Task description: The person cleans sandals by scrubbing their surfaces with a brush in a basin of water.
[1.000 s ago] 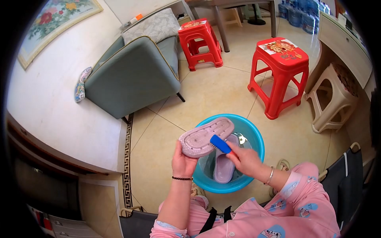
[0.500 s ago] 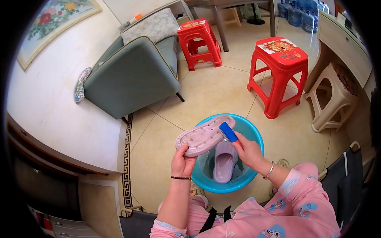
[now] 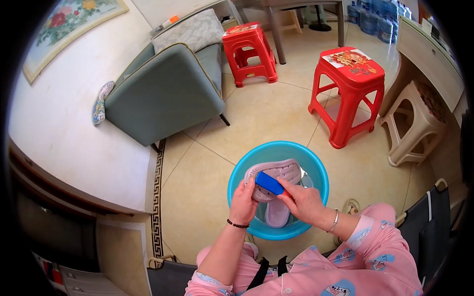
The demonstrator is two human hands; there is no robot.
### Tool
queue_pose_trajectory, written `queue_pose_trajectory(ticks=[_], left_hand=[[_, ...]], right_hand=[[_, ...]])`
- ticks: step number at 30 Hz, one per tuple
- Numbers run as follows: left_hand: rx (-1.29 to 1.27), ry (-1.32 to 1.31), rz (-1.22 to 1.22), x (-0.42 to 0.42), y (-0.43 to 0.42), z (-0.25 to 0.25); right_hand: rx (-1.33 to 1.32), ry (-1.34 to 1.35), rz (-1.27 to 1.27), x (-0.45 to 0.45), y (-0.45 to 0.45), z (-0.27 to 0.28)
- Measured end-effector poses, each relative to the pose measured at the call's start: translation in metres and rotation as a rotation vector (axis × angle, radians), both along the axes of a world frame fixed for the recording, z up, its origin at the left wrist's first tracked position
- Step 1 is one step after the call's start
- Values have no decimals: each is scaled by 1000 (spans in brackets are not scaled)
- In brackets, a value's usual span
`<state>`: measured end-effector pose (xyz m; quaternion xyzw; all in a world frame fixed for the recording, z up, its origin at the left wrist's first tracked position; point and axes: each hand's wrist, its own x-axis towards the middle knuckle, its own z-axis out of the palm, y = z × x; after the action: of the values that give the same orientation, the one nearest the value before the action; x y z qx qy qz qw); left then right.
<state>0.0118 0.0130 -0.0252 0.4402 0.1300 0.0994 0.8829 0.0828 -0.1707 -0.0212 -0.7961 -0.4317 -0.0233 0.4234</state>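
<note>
Over a blue basin (image 3: 323,170) my left hand (image 3: 243,202) grips one end of a pale pink slipper (image 3: 286,170), its ridged underside turned up. My right hand (image 3: 307,203) is closed around a scrubbing brush (image 3: 268,183) with a blue back and a reddish handle. The brush lies against the slipper close to my left fingers; its bristles are hidden beneath it. A second, lilac slipper (image 3: 277,213) rests in the water in the basin, partly covered by the first slipper and my hands.
Two red plastic stools (image 3: 348,93) stand beyond the basin, one farther off by a grey-green sofa (image 3: 165,93). A beige stool (image 3: 414,123) is at right under a desk (image 3: 429,54). Blue water bottles (image 3: 377,22) are grouped at the back.
The held slipper has come down and right, lower over the basin, and its tilt has changed. The brush has moved from its far end toward my left hand.
</note>
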Motion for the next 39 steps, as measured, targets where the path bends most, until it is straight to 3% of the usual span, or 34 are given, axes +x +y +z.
queue_pose_trajectory(ticks=[5,9,12,19,24,31,34,39], left_hand=[[64,8,8,2,-5,0],[-16,-9,-11,-2,5,0],[-51,-32,-39,-3,7,0],[105,-22,-104,-3,-1,-1],[53,-48,-112,-3,-3,1],[182,-62,4,-2,2,5],[22,-10,50,-1,1,9],[74,14,44,-2,5,0]], right_hand=[[-19,118,-43,6,-1,2],[48,48,49,3,-2,-2],[-118,41,84,-3,-4,4],[20,121,-49,9,2,-3],[68,177,-26,11,-1,-3],[-23,137,37,1,-3,3],[0,99,40,2,-3,1],[-63,-33,52,-4,-5,2]])
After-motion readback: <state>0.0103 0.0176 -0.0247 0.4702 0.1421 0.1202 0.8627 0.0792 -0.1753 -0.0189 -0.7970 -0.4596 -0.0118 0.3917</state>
